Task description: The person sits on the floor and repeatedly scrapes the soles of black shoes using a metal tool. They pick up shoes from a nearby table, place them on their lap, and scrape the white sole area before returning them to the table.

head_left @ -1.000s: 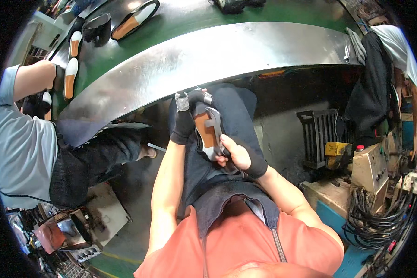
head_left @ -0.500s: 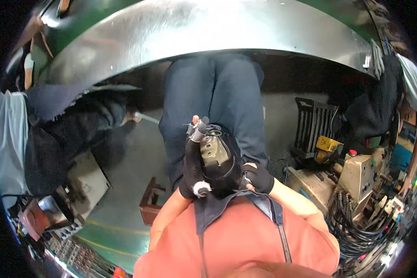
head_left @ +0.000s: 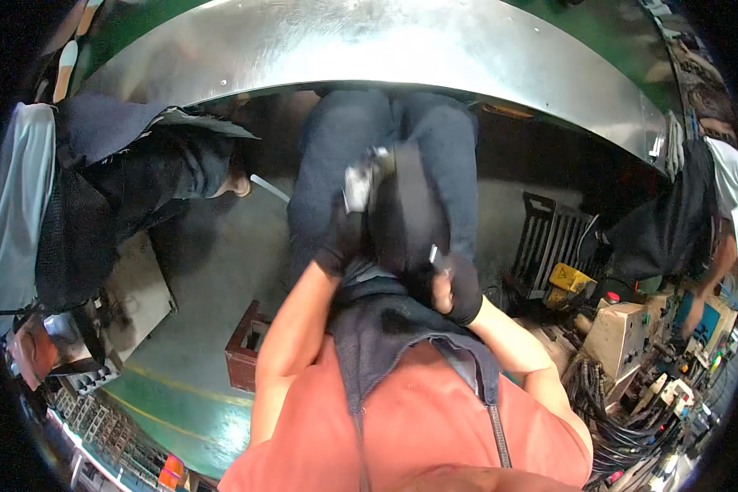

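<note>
Above my lap is a dark shoe (head_left: 414, 205), tilted and blurred by motion. My left hand (head_left: 353, 217), in a black glove with pale wraps on the fingers, grips the shoe along its left side. At the near right of the shoe, my right hand (head_left: 461, 289) is curled closed in a black fingerless glove. A small pale piece shows at its fingertips; whether that is a finger wrap or a held object, I cannot tell. A dark apron (head_left: 385, 316) lies bunched below the shoe.
A shiny metal work surface (head_left: 369, 49) curves across the far side. Co-workers sit left and right, one person's arm (head_left: 713, 266) reaching over equipment. A control box (head_left: 619, 328) with a red button, black cables (head_left: 594, 394) and a yellow pedal housing (head_left: 572, 279) stand right. A brown stool (head_left: 242, 353) is left.
The shoe has moved away from my body, its lighter side turning out of view. Both hands have moved farther out with it. The co-worker's arm at right has come into view.
</note>
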The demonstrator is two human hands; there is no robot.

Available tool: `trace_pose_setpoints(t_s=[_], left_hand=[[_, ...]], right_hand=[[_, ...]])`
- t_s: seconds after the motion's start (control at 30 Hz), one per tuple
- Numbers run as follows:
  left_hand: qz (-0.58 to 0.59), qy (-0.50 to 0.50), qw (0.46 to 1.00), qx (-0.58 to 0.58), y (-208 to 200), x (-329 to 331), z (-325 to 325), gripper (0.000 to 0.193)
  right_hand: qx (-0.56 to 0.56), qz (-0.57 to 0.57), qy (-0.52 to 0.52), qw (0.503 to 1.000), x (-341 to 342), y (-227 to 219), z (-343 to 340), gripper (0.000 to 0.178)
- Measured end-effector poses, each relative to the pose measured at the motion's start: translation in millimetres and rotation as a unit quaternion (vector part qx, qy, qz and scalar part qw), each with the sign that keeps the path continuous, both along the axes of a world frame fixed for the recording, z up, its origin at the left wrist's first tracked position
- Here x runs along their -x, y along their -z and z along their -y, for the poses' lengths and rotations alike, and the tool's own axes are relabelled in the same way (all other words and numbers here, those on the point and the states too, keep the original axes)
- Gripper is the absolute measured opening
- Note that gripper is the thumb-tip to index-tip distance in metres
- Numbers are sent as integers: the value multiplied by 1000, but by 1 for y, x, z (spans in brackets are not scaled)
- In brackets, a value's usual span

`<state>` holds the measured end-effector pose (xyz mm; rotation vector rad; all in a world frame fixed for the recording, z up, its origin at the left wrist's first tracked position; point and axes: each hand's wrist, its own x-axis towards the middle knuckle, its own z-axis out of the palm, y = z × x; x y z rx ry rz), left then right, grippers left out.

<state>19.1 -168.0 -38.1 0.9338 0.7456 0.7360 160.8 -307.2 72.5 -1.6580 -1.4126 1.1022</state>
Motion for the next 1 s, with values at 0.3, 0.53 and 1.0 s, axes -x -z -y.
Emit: trace_pose_setpoints(t_s=[0.3,0.53,1.0], left_hand=[[-506,124,820,-236,-70,-38,4,58],[-316,-24,911,-265,-17,-18,51,51],[-182,167,967,-64,-37,-30,-5,59]], right_hand=[[266,-237,211,910,-50,24,-43,57],[151,-76,-32,985,-126,31,-41,52],[321,-10,-163,933,-129,-30,-60,42]])
